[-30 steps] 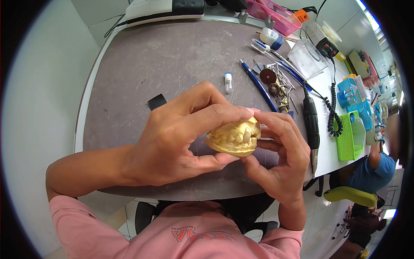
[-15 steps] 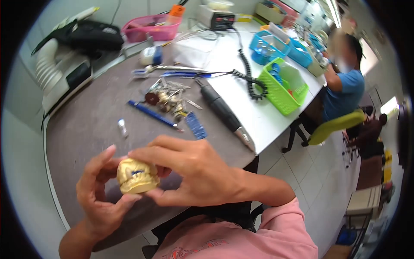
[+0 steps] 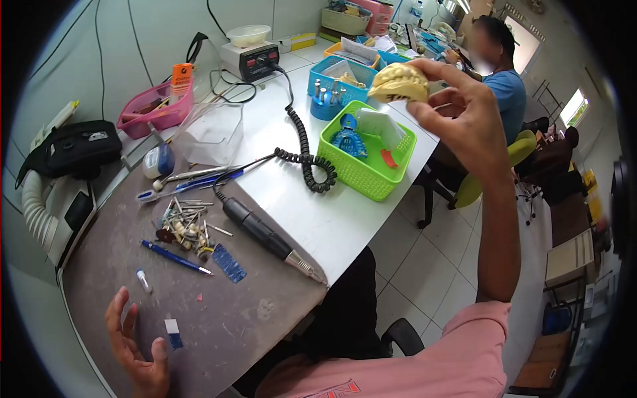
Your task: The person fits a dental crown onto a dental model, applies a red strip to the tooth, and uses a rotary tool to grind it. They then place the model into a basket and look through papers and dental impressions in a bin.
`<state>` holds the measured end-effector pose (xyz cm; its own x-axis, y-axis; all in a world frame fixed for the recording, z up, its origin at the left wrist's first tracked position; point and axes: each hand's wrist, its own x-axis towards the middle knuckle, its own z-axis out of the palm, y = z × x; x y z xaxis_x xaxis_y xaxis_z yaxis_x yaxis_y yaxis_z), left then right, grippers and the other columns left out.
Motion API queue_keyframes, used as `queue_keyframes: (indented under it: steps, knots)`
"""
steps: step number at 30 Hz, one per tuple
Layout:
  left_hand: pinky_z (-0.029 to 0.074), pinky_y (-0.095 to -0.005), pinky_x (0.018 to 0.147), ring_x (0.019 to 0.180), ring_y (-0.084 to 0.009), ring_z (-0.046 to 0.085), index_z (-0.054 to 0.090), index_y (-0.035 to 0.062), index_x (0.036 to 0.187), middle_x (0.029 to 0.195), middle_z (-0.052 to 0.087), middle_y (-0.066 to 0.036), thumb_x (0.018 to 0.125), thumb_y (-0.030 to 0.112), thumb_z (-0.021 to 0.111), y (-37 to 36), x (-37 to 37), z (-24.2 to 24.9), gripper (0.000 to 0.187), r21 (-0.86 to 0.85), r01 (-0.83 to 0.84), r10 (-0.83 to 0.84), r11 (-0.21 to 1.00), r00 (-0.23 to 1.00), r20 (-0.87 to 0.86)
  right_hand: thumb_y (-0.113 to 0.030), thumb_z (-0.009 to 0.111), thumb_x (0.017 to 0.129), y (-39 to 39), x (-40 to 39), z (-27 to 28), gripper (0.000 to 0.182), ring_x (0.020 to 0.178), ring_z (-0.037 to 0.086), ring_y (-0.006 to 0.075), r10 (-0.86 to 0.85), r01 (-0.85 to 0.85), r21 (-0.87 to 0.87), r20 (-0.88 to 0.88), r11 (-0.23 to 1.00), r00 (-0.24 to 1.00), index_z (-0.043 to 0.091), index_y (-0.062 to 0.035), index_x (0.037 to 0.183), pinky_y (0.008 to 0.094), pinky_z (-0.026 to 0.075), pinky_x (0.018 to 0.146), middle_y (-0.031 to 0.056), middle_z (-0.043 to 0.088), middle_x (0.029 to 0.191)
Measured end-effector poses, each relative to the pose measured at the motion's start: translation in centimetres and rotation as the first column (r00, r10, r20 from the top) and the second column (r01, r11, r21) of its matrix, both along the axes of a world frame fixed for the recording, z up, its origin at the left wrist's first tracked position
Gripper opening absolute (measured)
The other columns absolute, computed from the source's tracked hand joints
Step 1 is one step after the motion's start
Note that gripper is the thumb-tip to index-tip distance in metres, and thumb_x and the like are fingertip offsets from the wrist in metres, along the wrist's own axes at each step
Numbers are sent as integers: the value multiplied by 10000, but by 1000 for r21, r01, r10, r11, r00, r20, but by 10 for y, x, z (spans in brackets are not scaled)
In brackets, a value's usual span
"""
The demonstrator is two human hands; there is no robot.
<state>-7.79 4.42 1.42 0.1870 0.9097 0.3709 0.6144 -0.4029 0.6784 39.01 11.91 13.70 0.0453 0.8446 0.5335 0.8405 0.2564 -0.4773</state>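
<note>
My right hand (image 3: 468,116) is raised over the right side of the green basket (image 3: 361,182), gripping a cream-coloured dental cast (image 3: 398,83) with its row of teeth showing and dark marks near its lower edge. Inside that basket lie a blue dental impression tray (image 3: 349,140), a red piece (image 3: 388,158) and white paper. Low over the brown bench top (image 3: 245,331), my left hand (image 3: 136,351) has its fingers apart and holds nothing. A small blue-and-white strip (image 3: 174,333) lies beside its thumb, and a little capped vial (image 3: 144,280) is beyond its fingertips.
A handpiece (image 3: 265,235) with a coiled cord (image 3: 302,139) lies across the bench. Left of it are a pile of burs (image 3: 189,225), a blue pen (image 3: 176,257) and a blue strip (image 3: 229,263). Blue baskets stand farther back. Another person (image 3: 507,86) sits at right.
The cast was between both hands low over the bench. My right hand has carried it up and to the right, while my left hand has let go and dropped lower. The view has shifted.
</note>
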Motion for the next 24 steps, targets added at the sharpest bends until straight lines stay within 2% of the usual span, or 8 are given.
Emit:
queue_keyframes:
  steps: [2,5,7,16,17,19,22,24]
  knots:
    - [289,-455,1132,1409,-300,328,330,-2,1451,1481,359,-173,893,295,599,4,7,0,687,-14,-13,13,1000,1000,-7,-198,742,771,7,34,-4,477,781,702,137,-159,159,-2,37,987,987,656,-27,1208,263,566,658,99,705,1019]
    - [288,-452,1135,1399,-292,345,351,1,1442,1472,381,-160,896,273,578,4,9,0,650,-31,-81,80,996,997,-14,-225,752,769,14,53,-13,482,785,695,129,-132,125,53,154,991,979,662,-32,1202,260,555,664,102,709,1018]
    - [289,-451,1136,1395,-287,354,362,3,1437,1466,394,-154,898,259,563,4,12,2,630,-38,-129,128,991,991,-23,-212,748,752,18,56,-22,480,793,674,119,-120,121,1,70,993,990,667,-23,1186,263,550,699,97,709,1033]
    - [302,-434,1137,1348,-285,415,405,13,1417,1429,449,-140,926,182,498,9,19,-1,527,45,-399,401,916,900,-169,-133,691,649,49,75,-42,482,759,590,96,299,-273,-275,56,922,953,685,-12,1116,229,468,591,48,694,990]
    - [363,-406,1082,1250,-287,497,431,0,1392,1353,511,-176,917,77,515,10,21,2,488,32,-411,410,911,897,-167,-110,674,608,52,76,-43,521,758,568,66,332,-297,-295,73,908,941,684,-24,1122,196,430,559,27,692,1019]
    - [423,-377,1028,1152,-289,579,457,-14,1366,1276,572,-211,909,-29,532,9,23,5,464,18,-425,421,905,891,-170,-100,675,601,54,70,-49,509,779,620,110,353,-324,-347,21,880,935,683,-15,1103,230,486,592,60,700,991]
    - [301,-442,1139,1350,-285,411,396,35,1432,1437,441,-138,939,197,496,7,21,3,528,-65,-490,470,869,860,-197,-93,691,606,58,58,-55,488,859,690,229,462,-410,-474,-6,780,887,670,18,1081,311,567,770,144,702,955]
    - [430,-377,1018,1131,-284,588,462,-24,1354,1264,582,-200,917,-47,498,9,23,6,439,14,-441,435,897,879,-198,-119,693,645,59,62,-56,439,831,686,245,507,-447,-430,29,784,861,667,23,1060,331,564,761,148,697,947]
